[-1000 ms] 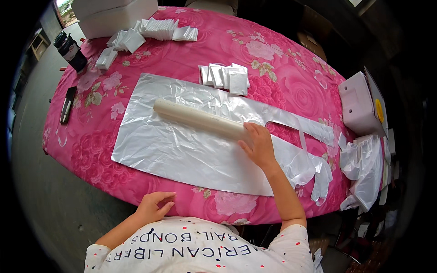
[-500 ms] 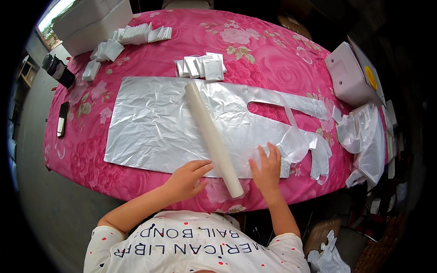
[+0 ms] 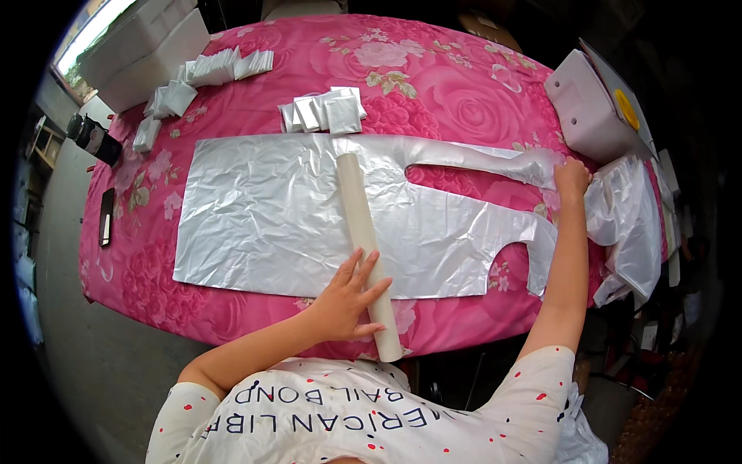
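Note:
A silvery white plastic apron (image 3: pixel 247 216) lies spread across the table, its long straps stretching to the right. On top of it rests a pale, long tube (image 3: pixel 359 224), tilted, with its near end past the table's front edge. My left hand (image 3: pixel 348 301) lies on the lower part of the tube, fingers spread. Far out at the right, my right hand (image 3: pixel 572 178) is closed at the end of the apron's upper strap. Its fingertips are partly hidden. Beyond the apron sits a small group of folded white plastic packets (image 3: pixel 340 114).
More folded packets (image 3: pixel 212 69) line the far left, beside a white foam box (image 3: pixel 147 58). A dark bottle (image 3: pixel 93 138) and a phone (image 3: pixel 107 216) are at the left edge. Another foam box (image 3: pixel 591 108) and crumpled clear plastic (image 3: pixel 622 224) stand at the right.
My right hand has moved right and away from me to the upper strap's end. My left hand has come onto the tube, which is turned more upright and nearer. The straps lie flatter.

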Motion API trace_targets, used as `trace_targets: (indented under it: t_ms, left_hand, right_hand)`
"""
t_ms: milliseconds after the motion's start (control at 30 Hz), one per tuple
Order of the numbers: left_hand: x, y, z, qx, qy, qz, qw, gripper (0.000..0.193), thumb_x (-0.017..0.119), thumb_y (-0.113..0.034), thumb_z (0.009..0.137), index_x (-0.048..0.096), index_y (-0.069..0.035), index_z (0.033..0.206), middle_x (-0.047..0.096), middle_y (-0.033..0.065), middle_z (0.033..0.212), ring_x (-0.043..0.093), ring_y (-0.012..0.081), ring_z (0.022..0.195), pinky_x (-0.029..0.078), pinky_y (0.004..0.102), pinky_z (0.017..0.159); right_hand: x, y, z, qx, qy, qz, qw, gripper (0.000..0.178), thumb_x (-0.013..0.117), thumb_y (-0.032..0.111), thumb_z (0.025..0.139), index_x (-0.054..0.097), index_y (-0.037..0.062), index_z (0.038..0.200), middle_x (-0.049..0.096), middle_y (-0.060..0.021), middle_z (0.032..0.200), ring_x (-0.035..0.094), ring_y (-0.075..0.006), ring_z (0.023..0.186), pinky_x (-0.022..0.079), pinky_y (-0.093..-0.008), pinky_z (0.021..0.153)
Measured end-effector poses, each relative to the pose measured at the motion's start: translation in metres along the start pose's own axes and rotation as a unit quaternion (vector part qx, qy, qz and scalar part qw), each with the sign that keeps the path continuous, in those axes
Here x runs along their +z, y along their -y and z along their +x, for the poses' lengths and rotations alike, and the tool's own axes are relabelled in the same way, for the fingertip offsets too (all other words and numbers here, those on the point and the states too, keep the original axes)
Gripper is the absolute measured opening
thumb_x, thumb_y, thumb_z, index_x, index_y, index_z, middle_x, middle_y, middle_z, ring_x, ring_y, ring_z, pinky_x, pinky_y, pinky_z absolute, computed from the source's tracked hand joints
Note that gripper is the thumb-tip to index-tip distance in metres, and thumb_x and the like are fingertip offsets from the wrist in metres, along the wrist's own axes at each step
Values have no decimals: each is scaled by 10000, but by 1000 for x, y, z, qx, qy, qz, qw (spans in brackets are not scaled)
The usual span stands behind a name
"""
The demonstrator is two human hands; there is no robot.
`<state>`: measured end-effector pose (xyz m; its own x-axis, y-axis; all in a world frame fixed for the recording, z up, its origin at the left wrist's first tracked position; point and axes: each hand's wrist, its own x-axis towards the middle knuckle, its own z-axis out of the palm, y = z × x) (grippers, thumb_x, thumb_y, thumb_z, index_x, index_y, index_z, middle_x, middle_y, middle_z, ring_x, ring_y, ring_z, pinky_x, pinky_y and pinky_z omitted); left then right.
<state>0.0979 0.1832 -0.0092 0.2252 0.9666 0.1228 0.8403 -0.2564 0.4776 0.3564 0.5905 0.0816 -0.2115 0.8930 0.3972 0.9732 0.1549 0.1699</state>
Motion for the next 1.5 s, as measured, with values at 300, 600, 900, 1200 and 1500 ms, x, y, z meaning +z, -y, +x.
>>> trace_targets:
  t_ms: [300, 600, 900, 1200, 1500]
  left_hand:
    - [9, -8, 21, -68, -15, -12, 998, 965, 642, -582, 678, 283, -28, 1381, 43, 359, 1418, 65, 498, 1331, 159, 531, 1070]
    - [1, -2, 46, -83, 22, -1, 996, 959, 667, -529, 661, 256, -79, 1401, 26, 323, 1441, 73, 479, 1341, 152, 538, 1067]
    - [5, -2, 49, -75, 9, -3, 997, 927, 664, -517, 672, 273, -80, 1390, 18, 312, 1446, 62, 470, 1346, 152, 549, 1062]
    - [5, 1, 44, -61, -25, -28, 997, 870, 664, -472, 703, 293, -62, 1374, 65, 305, 1437, 88, 455, 1341, 156, 545, 1062]
    - [-23, -5, 38, -264, 34, -645, 716, 421, 599, -276, 874, 497, 8, 1166, 574, 109, 1078, 578, 155, 941, 478, 289, 791]
  right_hand:
    - [-2, 136, -208, -315, 166, 352, 866, 610, 595, 326, 831, 399, 5, 1312, 367, -199, 1370, 302, -345, 1298, 250, -431, 1062]
    - [65, -5, -186, -113, 74, 244, 960, 536, 470, 271, 892, 378, -44, 1316, 334, -211, 1400, 295, -346, 1307, 218, -424, 1075]
    - [92, -86, -186, 3, -15, 222, 975, 312, 517, 169, 866, 602, -9, 1107, 574, -171, 1178, 514, -309, 1135, 391, -356, 966]
    - [-11, -3, -189, 43, -33, 358, 932, 140, 664, 96, 748, 543, 25, 740, 602, -65, 700, 587, -207, 644, 457, -321, 608]
    - [-112, 157, -281, -229, 245, 631, 700, 220, 682, 79, 746, 599, 9, 938, 626, -112, 903, 630, -231, 786, 507, -311, 710]
